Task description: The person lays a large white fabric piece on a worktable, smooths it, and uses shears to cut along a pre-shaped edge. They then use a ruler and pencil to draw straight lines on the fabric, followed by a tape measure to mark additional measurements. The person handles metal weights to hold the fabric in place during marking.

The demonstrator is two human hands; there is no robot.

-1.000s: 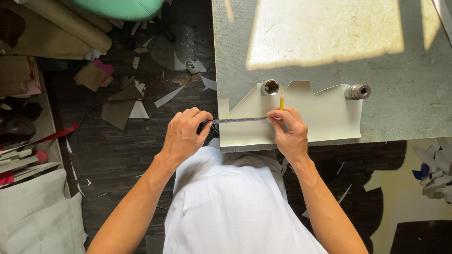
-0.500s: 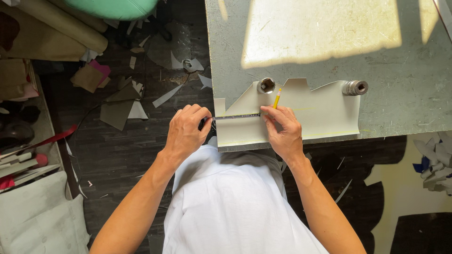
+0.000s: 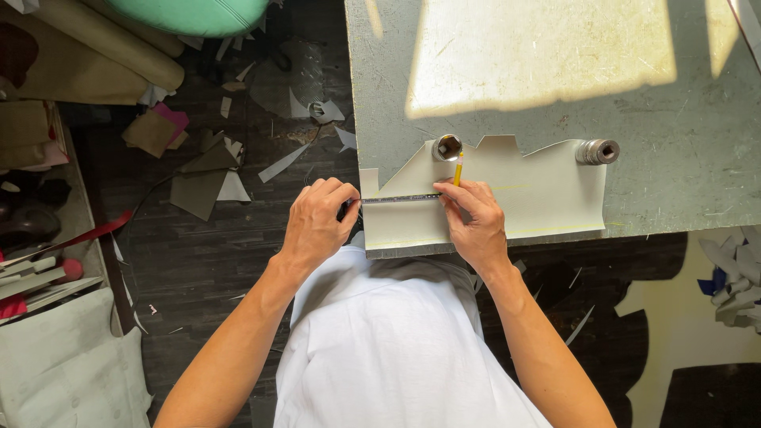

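Yellow pencil (image 3: 458,169) in right hand (image 3: 474,222), tape (image 3: 400,198) btwn hands.

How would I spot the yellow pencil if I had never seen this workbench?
Start at the grey-green table and find the pale cut sheet at its near edge, pinned by two metal cylinders. The right hand rests on that sheet and holds the pencil, pointing up toward the left cylinder. It is the only thin yellow thing there.
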